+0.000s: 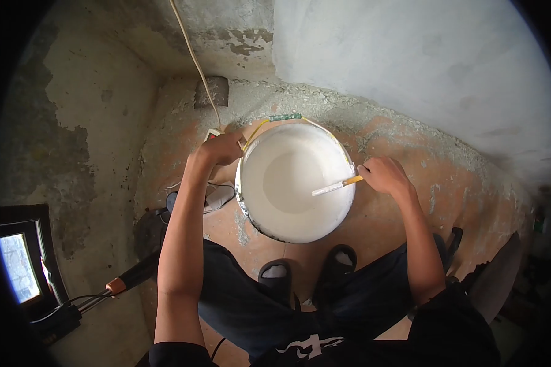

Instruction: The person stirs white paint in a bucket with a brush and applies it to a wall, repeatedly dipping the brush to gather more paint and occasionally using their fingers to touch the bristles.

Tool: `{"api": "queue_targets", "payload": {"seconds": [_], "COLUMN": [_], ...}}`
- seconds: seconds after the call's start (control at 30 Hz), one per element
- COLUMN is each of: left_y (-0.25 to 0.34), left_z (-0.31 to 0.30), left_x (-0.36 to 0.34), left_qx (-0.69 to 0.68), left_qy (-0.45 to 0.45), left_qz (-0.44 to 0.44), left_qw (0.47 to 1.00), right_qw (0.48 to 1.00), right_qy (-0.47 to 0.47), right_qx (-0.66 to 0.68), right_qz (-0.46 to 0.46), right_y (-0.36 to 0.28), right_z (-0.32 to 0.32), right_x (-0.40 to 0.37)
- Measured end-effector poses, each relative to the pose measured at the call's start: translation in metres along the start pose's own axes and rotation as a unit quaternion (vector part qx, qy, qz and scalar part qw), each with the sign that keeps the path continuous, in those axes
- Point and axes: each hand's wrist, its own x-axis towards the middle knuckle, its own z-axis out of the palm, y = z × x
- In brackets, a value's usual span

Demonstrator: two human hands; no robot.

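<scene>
A large round bucket point(243, 205) with a white, spattered rim stands on the floor before me. Inside lies a smooth off-white liquid point(291, 177). My left hand point(225, 148) is closed at the bucket's left edge, by the wire handle; its fingertips are partly hidden. The handle's green grip point(286, 117) rests against the far rim. In my right hand point(382, 174), closed at the bucket's right edge, is a slim yellow-handled paintbrush point(352, 180). Its white-coated end points left over the liquid, seen edge-on.
Behind my left hand, a power strip point(212, 134) lies with a pale cable point(193, 55) running up from it. A tool with a dark body and metal shaft point(98, 298) leans at left. Peeling walls point(92, 92) surround the stained floor point(386, 211). My sandalled feet are just below the bucket.
</scene>
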Motion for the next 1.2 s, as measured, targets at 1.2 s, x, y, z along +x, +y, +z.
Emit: {"api": "queue_targets", "payload": {"seconds": [1.2], "left_y": [0.000], "left_z": [0.038], "left_x": [0.040], "left_qx": [0.044], "left_qy": [0.195], "left_qz": [0.032], "left_qw": [0.979], "right_qw": [0.998], "right_qy": [-0.045], "right_qx": [-0.023], "right_qz": [-0.022], "right_y": [-0.011], "right_z": [0.009], "right_x": [-0.006]}}
